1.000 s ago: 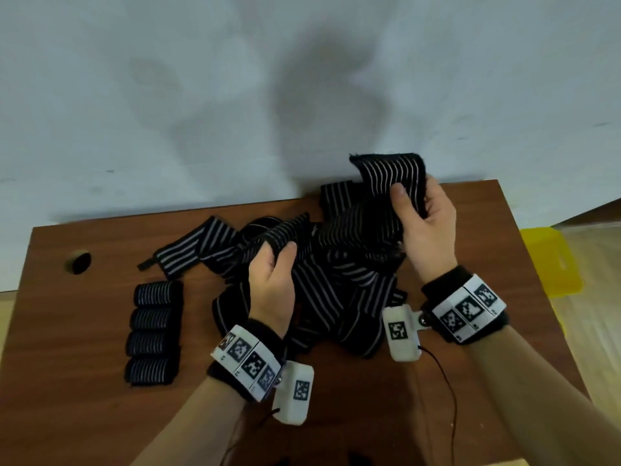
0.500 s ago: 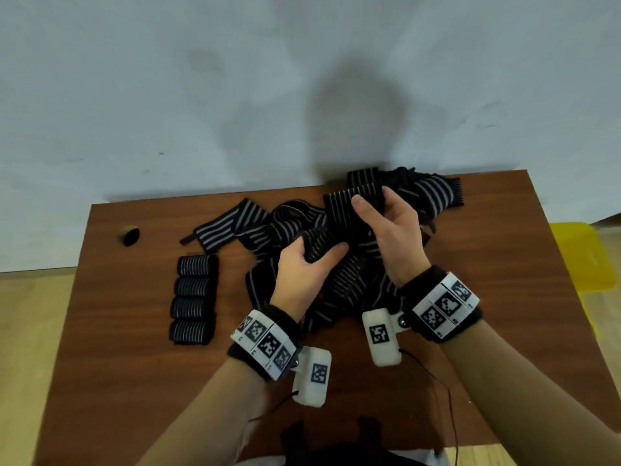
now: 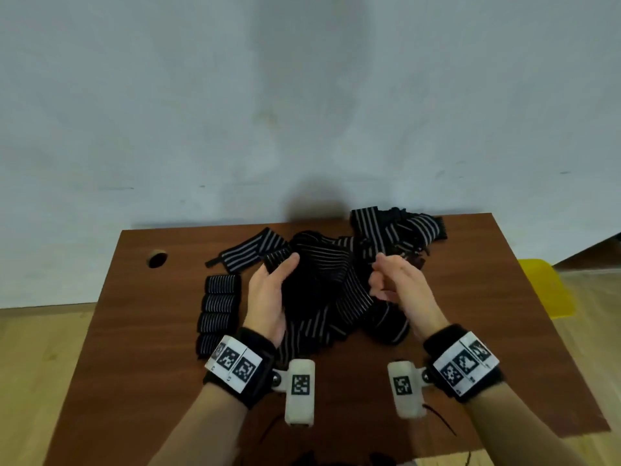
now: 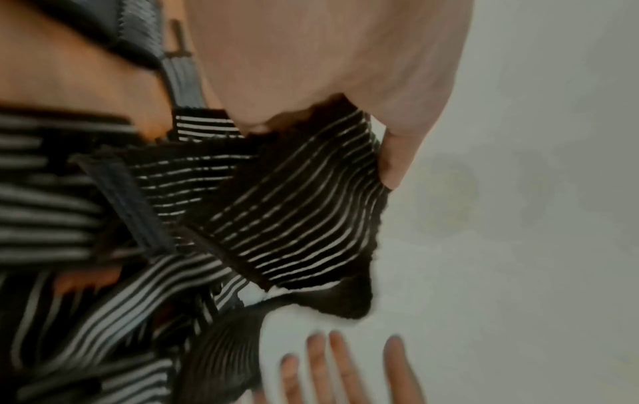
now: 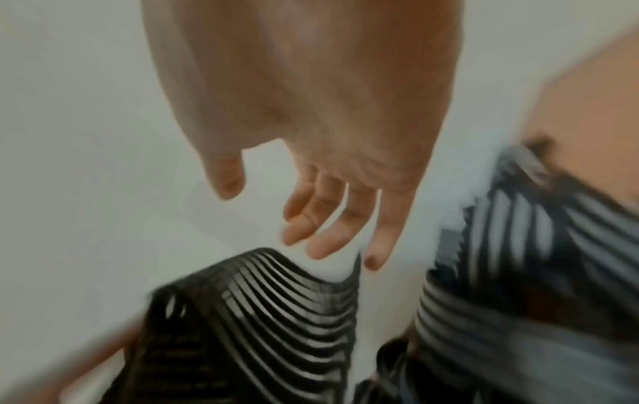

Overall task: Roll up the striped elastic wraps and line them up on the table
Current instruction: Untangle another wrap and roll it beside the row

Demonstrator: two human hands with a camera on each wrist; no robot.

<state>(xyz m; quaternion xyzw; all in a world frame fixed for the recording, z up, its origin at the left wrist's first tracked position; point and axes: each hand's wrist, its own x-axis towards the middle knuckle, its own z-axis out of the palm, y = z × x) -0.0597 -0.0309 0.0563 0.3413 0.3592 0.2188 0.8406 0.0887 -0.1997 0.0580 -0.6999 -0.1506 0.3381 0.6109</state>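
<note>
A tangled pile of black wraps with white stripes (image 3: pixel 336 297) lies mid-table. Left of it, several rolled wraps (image 3: pixel 220 302) stand in a column. My left hand (image 3: pixel 284 269) grips a fold of one loose wrap (image 3: pixel 316 260) at the pile's left side. In the left wrist view the thumb (image 4: pixel 397 153) presses on that striped wrap (image 4: pixel 294 207), lifted off the pile. My right hand (image 3: pixel 381 277) hovers over the pile's right side with loosely curled fingers. The right wrist view shows the right hand (image 5: pixel 273 216) holding nothing, just above a wrap (image 5: pixel 276 300).
The brown table (image 3: pixel 504 331) stands against a pale wall (image 3: pixel 302 112). It has a round cable hole (image 3: pixel 157 258) at the back left. A flat wrap (image 3: pixel 248 250) lies spread at the back left of the pile. A yellow object (image 3: pixel 544 287) sits on the floor to the right.
My right hand has let go of the wrap end it held up and drawn back to the right. That wrap now lies at the back right. The left hand keeps its hold.
</note>
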